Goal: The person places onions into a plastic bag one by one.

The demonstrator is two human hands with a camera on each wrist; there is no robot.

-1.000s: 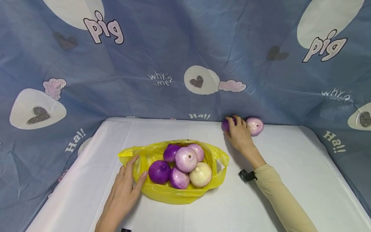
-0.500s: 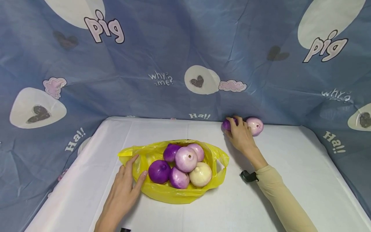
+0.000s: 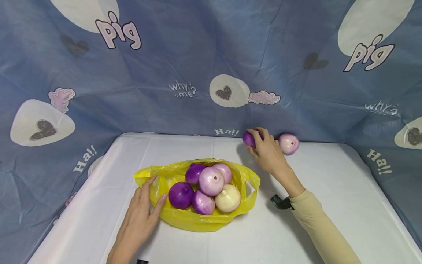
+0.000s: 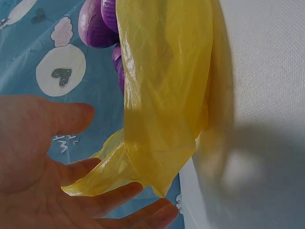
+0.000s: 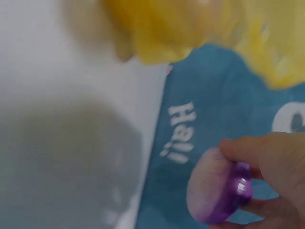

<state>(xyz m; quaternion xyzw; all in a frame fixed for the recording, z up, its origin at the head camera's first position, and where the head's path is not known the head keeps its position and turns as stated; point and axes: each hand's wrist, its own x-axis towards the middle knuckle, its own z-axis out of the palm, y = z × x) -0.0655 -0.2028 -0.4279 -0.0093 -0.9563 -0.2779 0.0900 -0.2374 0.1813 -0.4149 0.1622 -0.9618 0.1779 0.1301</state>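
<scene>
A yellow plastic bag (image 3: 197, 222) stands with its mouth open, holding several onions: a dark purple onion (image 3: 181, 195), a pale pinkish onion (image 3: 211, 181) on top and a cream one (image 3: 228, 198) among them. At the bag's left end, my left hand (image 3: 140, 216) has its fingers spread and loosely bent at the rim; the left wrist view shows the bag's corner (image 4: 107, 176) lying across them. Near the back edge, my right hand (image 3: 268, 150) grips a purple onion (image 3: 248, 138) between thumb and fingers. A pink onion (image 3: 289, 143) sits just right of that hand.
A white cloth covers the table (image 3: 178, 146). Behind it and along both sides hangs a blue printed curtain (image 3: 184, 66), close to the back edge. A black strap (image 3: 280, 202) hangs by my right wrist.
My right hand has shifted left and slightly up with the purple onion, away from the pink onion. The left hand and the bag hold their places.
</scene>
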